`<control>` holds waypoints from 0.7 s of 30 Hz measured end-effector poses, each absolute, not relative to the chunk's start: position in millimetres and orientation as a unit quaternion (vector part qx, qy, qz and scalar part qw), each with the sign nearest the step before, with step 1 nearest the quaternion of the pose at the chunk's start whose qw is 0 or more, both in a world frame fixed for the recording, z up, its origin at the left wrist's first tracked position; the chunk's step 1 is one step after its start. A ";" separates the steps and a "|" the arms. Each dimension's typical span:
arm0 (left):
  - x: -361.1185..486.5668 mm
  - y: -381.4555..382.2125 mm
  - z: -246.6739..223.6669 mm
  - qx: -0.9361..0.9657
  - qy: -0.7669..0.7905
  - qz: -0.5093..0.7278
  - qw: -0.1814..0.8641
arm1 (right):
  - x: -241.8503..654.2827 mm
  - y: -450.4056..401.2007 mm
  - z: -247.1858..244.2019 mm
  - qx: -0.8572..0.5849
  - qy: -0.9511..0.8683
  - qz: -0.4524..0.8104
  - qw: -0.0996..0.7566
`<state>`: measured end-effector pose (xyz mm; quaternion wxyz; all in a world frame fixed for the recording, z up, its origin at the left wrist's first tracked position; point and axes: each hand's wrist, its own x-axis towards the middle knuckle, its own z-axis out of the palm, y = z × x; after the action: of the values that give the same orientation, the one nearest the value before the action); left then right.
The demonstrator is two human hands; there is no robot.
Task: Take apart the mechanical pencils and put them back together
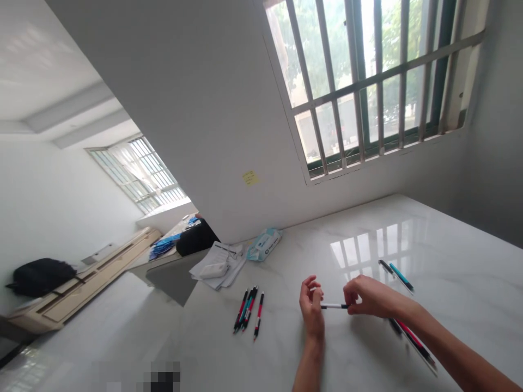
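Observation:
Above the white tabletop a thin white pen [335, 306] with black ends lies level between my two hands. Its right end is pinched by the thumb and fingers of my right hand [370, 296]. My left hand [312, 310] closes round its left end, fingers loosely curled and thumb up; that end is hidden in the hand. Below my right forearm lie red and black pens [414, 340], partly covered by the arm. Beyond that arm rest a teal pen [401, 276] and a black one [385, 266]. Several red, teal and black pens [246, 309] are grouped left of my left hand.
A wet-wipes pack [264, 245] stands against the wall, beside papers [218, 264] with a white object on top. The marble-look table [310, 250] reaches a barred window [376, 81]. A yellow note [250, 178] sticks to the wall. Far left is a black bag [43, 276].

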<state>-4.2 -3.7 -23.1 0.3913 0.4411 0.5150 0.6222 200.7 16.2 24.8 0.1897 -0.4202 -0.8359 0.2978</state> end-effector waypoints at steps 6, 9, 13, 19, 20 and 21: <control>-77.7 -43.9 -3.8 0.541 0.600 0.550 0.214 | 175.2 -0.3 23.9 -0.385 -0.829 0.354 0.196; -140.4 -61.5 -1.8 0.614 0.652 0.444 0.021 | 151.8 -8.7 22.3 -0.400 -0.796 0.393 0.227; -191.1 -71.7 -6.8 0.624 0.703 0.319 -0.120 | 96.3 -23.4 14.9 -0.451 -0.767 0.384 0.246; -199.9 -64.4 -11.1 0.554 0.755 0.315 -0.155 | -14.4 -24.8 13.5 -0.500 -0.765 0.329 0.239; -201.9 -62.8 -11.3 0.529 0.765 0.339 -0.142 | -30.6 -21.6 15.1 -0.506 -0.762 0.332 0.231; -204.4 -61.4 -11.5 0.514 0.768 0.360 -0.129 | -45.2 -18.4 16.8 -0.508 -0.761 0.335 0.227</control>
<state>-204.4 -61.4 -11.5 -0.1295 0.5137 0.7679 0.3602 -45.2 -18.4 16.8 0.2268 -0.5077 -0.7607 0.3348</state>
